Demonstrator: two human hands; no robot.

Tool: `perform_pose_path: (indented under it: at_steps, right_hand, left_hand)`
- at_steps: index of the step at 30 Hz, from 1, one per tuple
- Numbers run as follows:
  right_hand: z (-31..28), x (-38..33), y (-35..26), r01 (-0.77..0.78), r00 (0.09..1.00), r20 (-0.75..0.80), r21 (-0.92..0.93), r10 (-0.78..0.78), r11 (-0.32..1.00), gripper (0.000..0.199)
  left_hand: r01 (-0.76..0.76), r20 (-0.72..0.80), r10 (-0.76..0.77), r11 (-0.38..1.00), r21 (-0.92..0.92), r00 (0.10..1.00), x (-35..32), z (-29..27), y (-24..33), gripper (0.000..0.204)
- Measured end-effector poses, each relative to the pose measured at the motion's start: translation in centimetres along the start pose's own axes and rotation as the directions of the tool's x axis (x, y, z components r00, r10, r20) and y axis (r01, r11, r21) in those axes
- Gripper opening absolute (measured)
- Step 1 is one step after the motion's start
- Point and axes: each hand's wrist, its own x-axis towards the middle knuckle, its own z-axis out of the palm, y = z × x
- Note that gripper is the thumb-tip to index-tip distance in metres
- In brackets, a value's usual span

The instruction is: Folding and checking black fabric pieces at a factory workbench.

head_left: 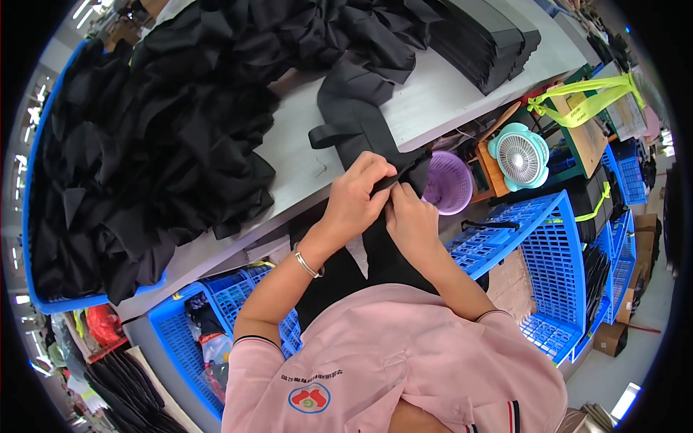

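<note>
My left hand (359, 196) and my right hand (411, 220) meet at the table's near edge, both pinching the edge of one long black fabric piece (357, 123). The piece runs from the grey table (303, 166) down over its edge toward my lap. A short black strap loop sticks out from its left side. A metal bracelet is on my left wrist. I wear a pink shirt.
A large heap of black fabric pieces (151, 144) fills the table's left in a blue tray. Stacked black pieces (491, 36) lie at the far right. Below the table stand a purple basket (446, 182), a teal fan (520, 155) and blue plastic crates (548, 252).
</note>
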Motion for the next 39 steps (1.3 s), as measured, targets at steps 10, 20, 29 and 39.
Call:
perform_pose_path:
  at_steps: [10,20,29,39]
  right_hand:
    - [8.5,0.7,6.6,0.025,0.968,0.232,0.271,-0.091,0.962,0.051]
    - [4.8,3.3,5.1,-0.243,0.881,0.425,0.784,0.208,-0.572,0.043]
    - [3.7,2.3,3.7,-0.253,0.931,0.348,0.833,0.111,-0.492,0.037]
    - [2.3,1.7,0.4,-0.312,0.88,0.458,0.758,0.127,-0.573,0.034]
  left_hand:
    - [-0.202,-0.036,0.207,0.974,0.103,0.978,-2.2,2.3,2.1,0.02]
    - [0.222,-0.272,-0.195,0.972,0.074,0.942,-7.9,1.4,2.6,0.076]
    - [0.128,-0.366,-0.103,0.991,0.043,0.925,-7.1,3.1,4.7,0.072]
    - [0.093,-0.51,-0.068,0.995,0.023,0.857,-7.8,2.0,4.8,0.067]
